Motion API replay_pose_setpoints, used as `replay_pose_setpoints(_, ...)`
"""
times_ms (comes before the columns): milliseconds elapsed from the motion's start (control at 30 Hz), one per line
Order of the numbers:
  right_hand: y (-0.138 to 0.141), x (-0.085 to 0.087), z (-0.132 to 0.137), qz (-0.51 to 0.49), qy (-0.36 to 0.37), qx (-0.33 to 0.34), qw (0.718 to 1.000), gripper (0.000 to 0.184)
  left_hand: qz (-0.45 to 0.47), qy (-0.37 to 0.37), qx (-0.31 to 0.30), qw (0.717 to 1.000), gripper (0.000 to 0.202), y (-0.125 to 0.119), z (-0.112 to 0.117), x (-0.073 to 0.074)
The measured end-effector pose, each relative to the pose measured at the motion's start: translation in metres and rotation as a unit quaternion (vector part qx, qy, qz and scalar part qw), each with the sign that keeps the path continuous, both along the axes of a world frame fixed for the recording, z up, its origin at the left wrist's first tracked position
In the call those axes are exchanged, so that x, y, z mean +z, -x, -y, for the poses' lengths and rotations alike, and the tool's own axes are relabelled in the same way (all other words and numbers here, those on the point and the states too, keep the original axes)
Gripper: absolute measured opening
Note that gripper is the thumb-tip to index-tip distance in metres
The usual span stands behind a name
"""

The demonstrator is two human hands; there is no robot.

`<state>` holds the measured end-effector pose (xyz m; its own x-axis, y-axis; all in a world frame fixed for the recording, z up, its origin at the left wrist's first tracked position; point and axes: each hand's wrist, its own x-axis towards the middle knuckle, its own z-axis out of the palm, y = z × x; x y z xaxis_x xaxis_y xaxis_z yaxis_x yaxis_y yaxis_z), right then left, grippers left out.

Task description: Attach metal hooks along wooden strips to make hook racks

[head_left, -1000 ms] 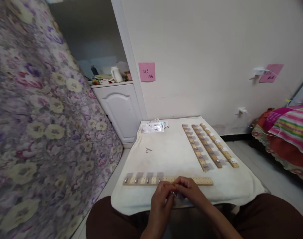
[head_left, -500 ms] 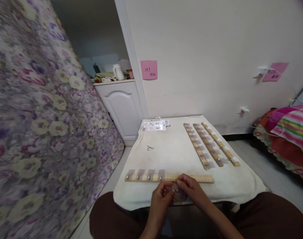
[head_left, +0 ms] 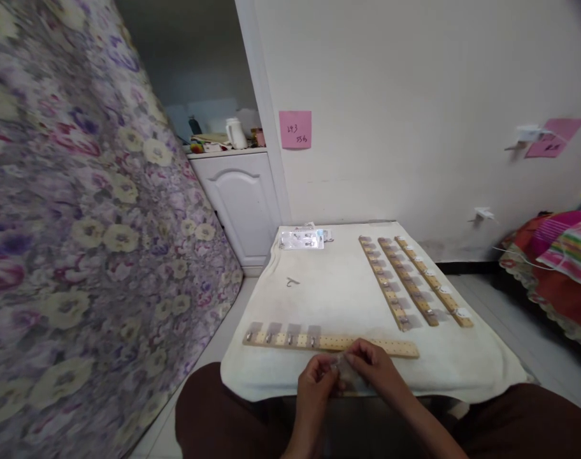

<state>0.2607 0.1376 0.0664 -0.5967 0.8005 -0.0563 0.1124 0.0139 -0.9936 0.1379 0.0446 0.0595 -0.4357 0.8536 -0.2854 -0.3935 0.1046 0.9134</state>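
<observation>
My left hand [head_left: 315, 380] and my right hand [head_left: 371, 361] are close together at the table's near edge, fingers pinched on one small clear plastic piece [head_left: 351, 376]. Something small and shiny shows at its left corner, by the left fingertips; its details are too small to tell. Just beyond the hands lies a long wooden strip [head_left: 390, 346] with rows of small holes. Its left half carries several translucent square pieces with metal bits, such as the one [head_left: 314, 336] nearest my left hand. The right half is bare wood, partly hidden by my right fingers.
Three more wooden strips [head_left: 408, 280] with pieces along them lie on the right of the cloth-covered table [head_left: 329, 293]. A thin dark tweezer-like tool [head_left: 293, 282] lies left of middle. Clear packaging [head_left: 300, 240] sits at the back left. A flowered curtain [head_left: 104, 255] hangs on the left.
The view has shifted slightly. Both hands stay pinched on the clear piece, which has turned a little, and they now sit slightly nearer to me from the strip.
</observation>
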Motion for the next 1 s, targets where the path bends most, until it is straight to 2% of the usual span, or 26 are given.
replay_pose_setpoints(67, 0.002, 0.001, -0.002, 0.009, -0.032, -0.004, 0.999, 0.021, 0.02, 0.002, -0.003, 1.0, 0.03, -0.003, -0.001, -0.005)
replay_pose_setpoints(267, 0.011, 0.002, -0.024, 0.015, -0.05, 0.041, 0.998, 0.022, 0.036, 0.011, -0.027, 0.999, 0.032, -0.006, -0.004, -0.014)
replay_pose_setpoints(367, 0.019, 0.001, -0.049, 0.02, -0.055, 0.084, 0.995, 0.024, -0.012, 0.023, -0.054, 0.998, 0.029, -0.003, -0.003, -0.017)
replay_pose_setpoints(467, 0.029, -0.003, -0.075, 0.032, -0.071, 0.136, 0.988, 0.027, -0.128, 0.029, -0.056, 0.99, 0.021, 0.0, 0.001, -0.017)
replay_pose_setpoints(533, 0.034, -0.006, -0.088, 0.051, -0.084, 0.16, 0.982, 0.028, -0.255, 0.02, -0.053, 0.965, 0.014, 0.003, 0.005, -0.014)
replay_pose_setpoints(600, 0.039, -0.01, -0.095, 0.071, -0.09, 0.182, 0.977, 0.029, -0.379, 0.005, -0.06, 0.923, 0.015, 0.005, 0.008, -0.011)
replay_pose_setpoints(667, 0.041, -0.012, -0.098, 0.085, -0.09, 0.201, 0.972, 0.029, -0.459, -0.006, -0.075, 0.885, 0.021, 0.006, 0.01, -0.011)
replay_pose_setpoints(800, 0.043, -0.011, -0.096, 0.096, -0.094, 0.219, 0.967, 0.025, -0.527, -0.004, -0.097, 0.845, 0.027, 0.006, 0.009, -0.023)
replay_pose_setpoints(1000, 0.048, -0.02, -0.093, 0.107, -0.11, 0.209, 0.966, 0.022, -0.564, -0.009, -0.089, 0.821, 0.035, 0.009, 0.005, -0.041)
